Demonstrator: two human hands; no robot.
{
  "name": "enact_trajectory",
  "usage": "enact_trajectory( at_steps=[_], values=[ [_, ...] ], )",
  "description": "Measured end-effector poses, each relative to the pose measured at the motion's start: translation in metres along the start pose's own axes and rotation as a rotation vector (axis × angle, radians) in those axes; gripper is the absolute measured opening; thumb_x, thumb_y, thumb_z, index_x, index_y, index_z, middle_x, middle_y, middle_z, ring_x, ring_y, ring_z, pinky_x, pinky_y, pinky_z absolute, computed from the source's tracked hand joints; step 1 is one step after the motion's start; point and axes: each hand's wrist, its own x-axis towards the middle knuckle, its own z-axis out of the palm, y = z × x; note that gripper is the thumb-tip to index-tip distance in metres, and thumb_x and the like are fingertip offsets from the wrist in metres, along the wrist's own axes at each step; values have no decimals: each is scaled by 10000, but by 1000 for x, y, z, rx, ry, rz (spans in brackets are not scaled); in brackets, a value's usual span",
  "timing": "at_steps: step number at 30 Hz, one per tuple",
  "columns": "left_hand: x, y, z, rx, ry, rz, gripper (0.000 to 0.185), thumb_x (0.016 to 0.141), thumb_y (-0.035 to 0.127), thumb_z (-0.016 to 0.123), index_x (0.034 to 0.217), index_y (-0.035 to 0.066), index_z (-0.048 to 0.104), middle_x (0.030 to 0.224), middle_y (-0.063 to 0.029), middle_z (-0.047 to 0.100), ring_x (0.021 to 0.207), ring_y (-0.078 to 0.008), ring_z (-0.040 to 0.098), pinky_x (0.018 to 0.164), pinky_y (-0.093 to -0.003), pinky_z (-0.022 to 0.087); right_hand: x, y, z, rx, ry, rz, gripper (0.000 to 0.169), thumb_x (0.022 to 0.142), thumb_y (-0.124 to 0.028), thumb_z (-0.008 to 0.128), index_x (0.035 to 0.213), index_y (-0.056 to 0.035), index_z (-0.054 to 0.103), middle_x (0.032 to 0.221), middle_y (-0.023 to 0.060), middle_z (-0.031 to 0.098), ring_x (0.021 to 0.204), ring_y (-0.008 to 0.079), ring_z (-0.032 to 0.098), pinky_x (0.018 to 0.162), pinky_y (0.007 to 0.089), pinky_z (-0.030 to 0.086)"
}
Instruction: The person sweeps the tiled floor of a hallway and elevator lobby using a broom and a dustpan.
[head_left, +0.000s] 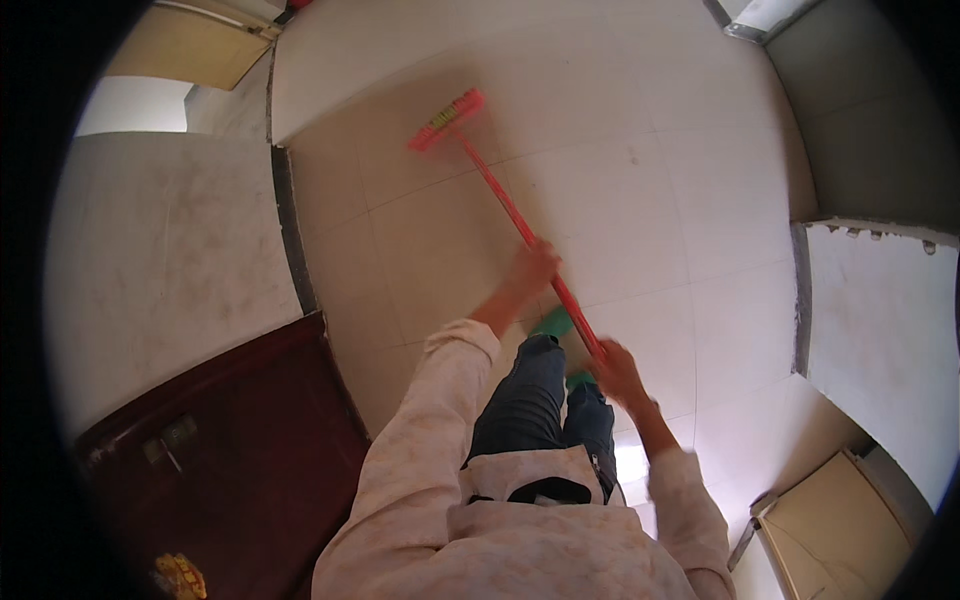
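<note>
A push broom with a red handle slants across the view before me. Partway along the handle, my left hand is closed around it. Nearer my body, my right hand grips the same handle close to its end. The broom head, pink-red with a yellow-green patch, is at the far end over the tiled floor; whether its bristles touch the tiles I cannot tell. Both hands and the head are slightly blurred. My green footwear shows below the handle.
A dark red door with a metal handle stands at the left, beside a smudged white wall with a dark skirting. Another white wall rises at the right. Light-brown doors are at the upper left and lower right.
</note>
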Motion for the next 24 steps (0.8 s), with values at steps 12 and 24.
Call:
enact_trajectory(
  at_steps=[12, 24],
  values=[
    [-51, 33, 95, -283, 211, -8, 102, 767, 244, 588, 791, 148, 565, 860, -61, 526, 924, -268, 496, 772, -447, 401, -33, 23, 16, -177, -99, 151, 275, 826, -173, 569, 1040, -2, 557, 880, 185, 599, 846, 343, 592, 748, 413, 466],
    [-110, 196, 46, -444, -318, 452, 115, 766, 237, 583, 733, 165, 666, 765, -45, 670, 791, -228, 658, 742, -403, 462, -252, -6, -87, -361, -263, 585, 230, 726, -136, 642, 944, -77, 596, 679, 104, 601, 615, 235, 611, 582, 357, 488]
  ],
)
